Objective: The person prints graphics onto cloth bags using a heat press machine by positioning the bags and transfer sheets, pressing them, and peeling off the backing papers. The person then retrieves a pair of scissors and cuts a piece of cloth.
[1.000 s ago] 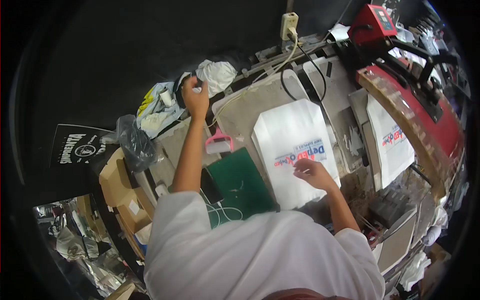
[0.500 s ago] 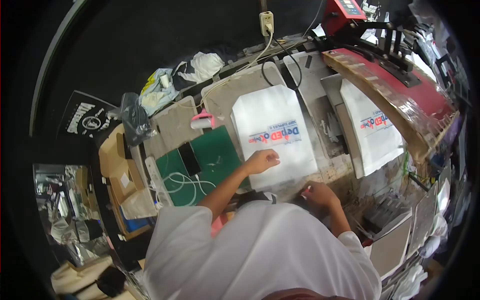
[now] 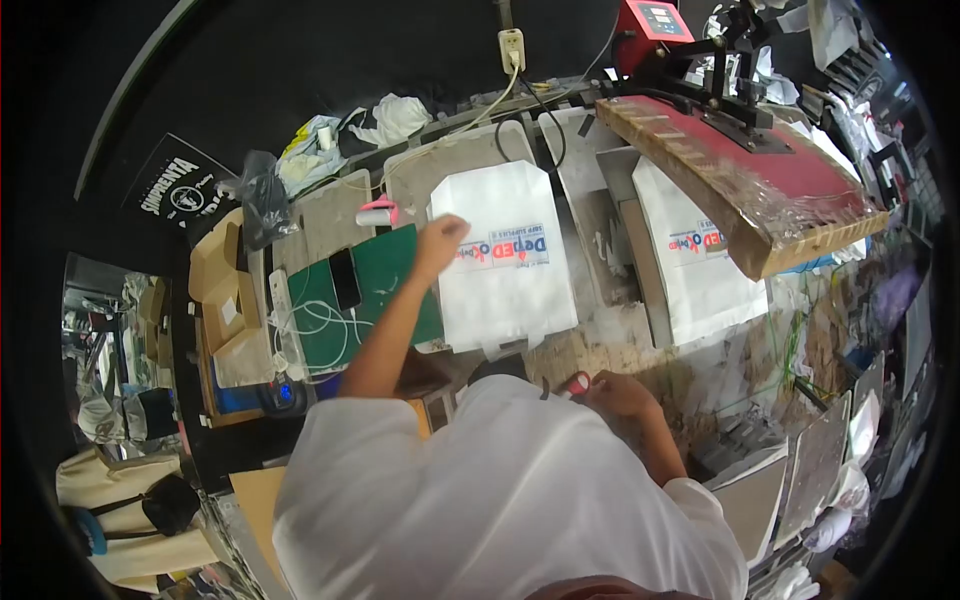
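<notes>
A flat white bag [image 3: 500, 305] with blue and red "DepED" lettering lies in front of me. My left hand [image 3: 440, 245] is over its left edge, beside the lettering, with the fingers pinched together; whatever they hold is too small to make out. Close to my body, my right hand [image 3: 622, 394] is closed on a small red-rimmed roll of tape [image 3: 577, 383]. To the left, a green cutting mat [image 3: 395, 290] carries a black phone [image 3: 345, 278] and a white cable. A pink-handled lint roller [image 3: 378, 212] lies behind the mat.
At the right, a red heat press [image 3: 730, 150] is raised above a second printed white bag [image 3: 690, 290]. An open cardboard box [image 3: 225, 285] and a power strip [image 3: 282, 315] stand at the left. Plastic bags [image 3: 395, 120] lie along the back edge.
My left hand has moved from the bag's lower middle up to its left edge. My right hand has shifted slightly left, and the red roll shows more. The view has moved too.
</notes>
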`<state>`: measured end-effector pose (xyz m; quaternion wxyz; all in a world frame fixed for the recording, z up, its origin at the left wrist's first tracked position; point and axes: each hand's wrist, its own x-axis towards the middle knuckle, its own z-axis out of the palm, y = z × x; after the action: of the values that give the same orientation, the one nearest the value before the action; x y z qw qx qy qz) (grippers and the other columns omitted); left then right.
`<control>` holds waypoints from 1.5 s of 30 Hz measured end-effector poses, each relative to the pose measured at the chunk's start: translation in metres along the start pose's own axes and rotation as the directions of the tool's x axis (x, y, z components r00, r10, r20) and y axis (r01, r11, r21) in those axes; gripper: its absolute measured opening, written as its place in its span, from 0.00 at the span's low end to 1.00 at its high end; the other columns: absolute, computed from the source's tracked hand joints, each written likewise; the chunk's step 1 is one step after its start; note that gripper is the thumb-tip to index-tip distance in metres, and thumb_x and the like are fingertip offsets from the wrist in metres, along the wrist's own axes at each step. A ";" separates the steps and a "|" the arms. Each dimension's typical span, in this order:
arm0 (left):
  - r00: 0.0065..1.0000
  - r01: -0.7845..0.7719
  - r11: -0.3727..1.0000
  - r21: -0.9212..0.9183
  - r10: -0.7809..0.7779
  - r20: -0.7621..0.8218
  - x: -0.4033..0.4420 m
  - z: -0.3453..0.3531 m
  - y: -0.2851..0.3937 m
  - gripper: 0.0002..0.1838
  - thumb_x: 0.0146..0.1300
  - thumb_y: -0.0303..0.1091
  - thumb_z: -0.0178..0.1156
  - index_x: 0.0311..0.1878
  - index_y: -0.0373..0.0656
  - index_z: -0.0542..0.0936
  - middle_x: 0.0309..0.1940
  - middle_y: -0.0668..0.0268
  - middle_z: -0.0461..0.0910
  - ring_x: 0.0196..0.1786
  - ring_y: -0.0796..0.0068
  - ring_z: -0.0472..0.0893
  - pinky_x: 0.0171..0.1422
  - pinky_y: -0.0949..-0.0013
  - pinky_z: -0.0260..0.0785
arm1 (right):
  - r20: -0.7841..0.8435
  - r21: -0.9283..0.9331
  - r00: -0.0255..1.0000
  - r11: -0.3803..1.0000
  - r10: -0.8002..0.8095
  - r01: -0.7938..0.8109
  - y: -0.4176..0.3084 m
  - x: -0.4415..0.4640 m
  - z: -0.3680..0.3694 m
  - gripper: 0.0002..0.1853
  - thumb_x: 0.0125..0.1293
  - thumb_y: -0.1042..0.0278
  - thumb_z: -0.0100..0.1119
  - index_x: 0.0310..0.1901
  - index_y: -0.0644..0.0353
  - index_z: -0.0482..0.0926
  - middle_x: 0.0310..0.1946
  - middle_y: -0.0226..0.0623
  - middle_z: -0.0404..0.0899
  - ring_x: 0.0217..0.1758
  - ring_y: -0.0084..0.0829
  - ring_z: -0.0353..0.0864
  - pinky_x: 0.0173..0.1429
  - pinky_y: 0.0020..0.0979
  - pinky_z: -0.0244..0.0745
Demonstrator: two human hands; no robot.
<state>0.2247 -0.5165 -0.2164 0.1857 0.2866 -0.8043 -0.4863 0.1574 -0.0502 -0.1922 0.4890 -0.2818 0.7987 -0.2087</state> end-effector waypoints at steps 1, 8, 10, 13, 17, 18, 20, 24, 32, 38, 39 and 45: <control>0.996 -0.068 0.990 0.123 0.074 -0.040 0.024 -0.011 0.009 0.11 0.62 0.37 0.66 0.41 0.39 0.85 0.35 0.59 0.87 0.38 0.69 0.85 0.45 0.66 0.75 | -0.004 0.005 1.000 1.000 0.023 -0.023 -0.007 0.002 -0.001 0.24 0.60 0.49 0.65 0.51 0.58 0.81 0.40 0.47 0.86 0.45 0.45 0.86 0.50 0.40 0.78; 0.984 -0.176 0.541 0.822 0.069 0.165 0.244 -0.085 -0.022 0.15 0.58 0.31 0.60 0.46 0.36 0.84 0.56 0.52 0.80 0.59 0.48 0.78 0.62 0.53 0.73 | -0.142 0.105 0.989 0.994 0.045 -0.030 0.008 0.048 0.039 0.22 0.59 0.52 0.70 0.47 0.59 0.81 0.37 0.45 0.85 0.41 0.46 0.85 0.46 0.43 0.78; 0.993 -0.115 0.500 0.859 0.073 0.091 0.321 -0.093 -0.093 0.27 0.57 0.30 0.61 0.62 0.40 0.76 0.71 0.56 0.67 0.72 0.51 0.66 0.73 0.46 0.61 | -0.133 0.080 0.985 0.991 0.114 -0.104 -0.008 0.053 0.043 0.24 0.59 0.51 0.69 0.50 0.59 0.81 0.41 0.47 0.85 0.47 0.45 0.85 0.53 0.41 0.78; 0.995 -0.104 0.466 0.878 0.058 0.087 0.354 -0.096 -0.102 0.43 0.56 0.27 0.63 0.77 0.54 0.59 0.79 0.68 0.53 0.80 0.56 0.52 0.79 0.36 0.43 | 0.010 0.263 0.920 0.887 0.391 -0.380 -0.040 0.061 0.043 0.23 0.60 0.52 0.69 0.50 0.61 0.81 0.39 0.46 0.86 0.45 0.44 0.86 0.53 0.41 0.78; 0.939 -0.287 0.389 0.876 0.295 0.176 0.369 -0.095 -0.127 0.42 0.48 0.31 0.73 0.70 0.53 0.69 0.73 0.68 0.63 0.73 0.57 0.62 0.75 0.40 0.51 | -0.074 0.225 0.926 0.910 0.371 -0.347 -0.031 0.062 0.064 0.23 0.60 0.54 0.69 0.50 0.62 0.80 0.34 0.45 0.86 0.40 0.43 0.87 0.49 0.40 0.79; 0.899 -0.394 0.461 0.795 0.373 0.229 0.373 -0.110 -0.128 0.43 0.46 0.30 0.74 0.69 0.51 0.70 0.71 0.67 0.65 0.71 0.57 0.65 0.73 0.42 0.55 | -0.062 0.247 0.939 0.917 0.339 -0.314 -0.039 0.072 0.062 0.23 0.60 0.54 0.69 0.51 0.62 0.79 0.33 0.45 0.86 0.38 0.43 0.87 0.48 0.40 0.79; 0.890 -0.423 0.449 0.787 0.371 0.266 0.380 -0.125 -0.098 0.44 0.42 0.34 0.78 0.68 0.50 0.71 0.69 0.67 0.68 0.68 0.57 0.67 0.69 0.46 0.60 | -0.041 0.349 0.909 0.858 0.415 -0.376 -0.045 0.087 0.063 0.23 0.60 0.55 0.69 0.51 0.62 0.79 0.32 0.45 0.86 0.38 0.42 0.87 0.46 0.39 0.79; 0.972 -0.232 0.386 0.893 0.074 0.221 0.390 -0.101 -0.063 0.40 0.45 0.41 0.76 0.65 0.51 0.74 0.67 0.63 0.70 0.69 0.59 0.67 0.67 0.45 0.62 | -0.026 0.153 0.907 0.898 0.420 -0.412 -0.046 0.109 0.053 0.21 0.60 0.57 0.68 0.49 0.62 0.79 0.32 0.44 0.85 0.37 0.40 0.87 0.45 0.38 0.79; 0.975 -0.051 0.732 0.679 -0.110 0.192 0.444 -0.013 -0.097 0.17 0.68 0.46 0.54 0.52 0.49 0.83 0.45 0.57 0.86 0.53 0.49 0.81 0.66 0.55 0.67 | -0.050 0.296 0.901 0.868 0.430 -0.398 -0.072 0.129 0.036 0.21 0.61 0.57 0.68 0.48 0.63 0.79 0.28 0.43 0.85 0.34 0.38 0.87 0.43 0.35 0.79; 0.882 -0.377 0.794 0.478 0.465 -0.078 0.388 -0.082 -0.081 0.19 0.54 0.40 0.71 0.50 0.47 0.85 0.48 0.60 0.84 0.55 0.54 0.79 0.64 0.57 0.68 | -0.090 0.270 0.911 0.890 0.403 -0.367 -0.045 0.119 0.052 0.18 0.61 0.60 0.67 0.47 0.64 0.80 0.26 0.41 0.84 0.32 0.31 0.86 0.41 0.34 0.79; 0.895 -0.280 0.733 0.619 0.432 -0.106 0.364 -0.105 -0.073 0.21 0.53 0.38 0.72 0.52 0.49 0.84 0.51 0.61 0.82 0.58 0.54 0.76 0.65 0.57 0.67 | -0.077 0.261 0.918 0.896 0.389 -0.358 -0.041 0.118 0.054 0.18 0.61 0.60 0.67 0.47 0.64 0.80 0.26 0.41 0.84 0.32 0.31 0.86 0.41 0.34 0.79; 0.936 -0.181 0.774 0.607 0.324 -0.134 0.361 -0.147 -0.162 0.38 0.51 0.40 0.74 0.67 0.63 0.73 0.66 0.64 0.71 0.70 0.52 0.65 0.71 0.34 0.56 | -0.030 0.184 0.928 0.915 0.371 -0.360 -0.022 0.123 0.070 0.20 0.60 0.61 0.68 0.48 0.66 0.79 0.21 0.39 0.82 0.29 0.31 0.85 0.37 0.33 0.77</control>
<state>0.0781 -0.9062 -0.2860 0.2447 0.2729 -0.9185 -0.1486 0.1809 -0.1508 -0.2906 0.5164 -0.0768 0.8310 -0.1920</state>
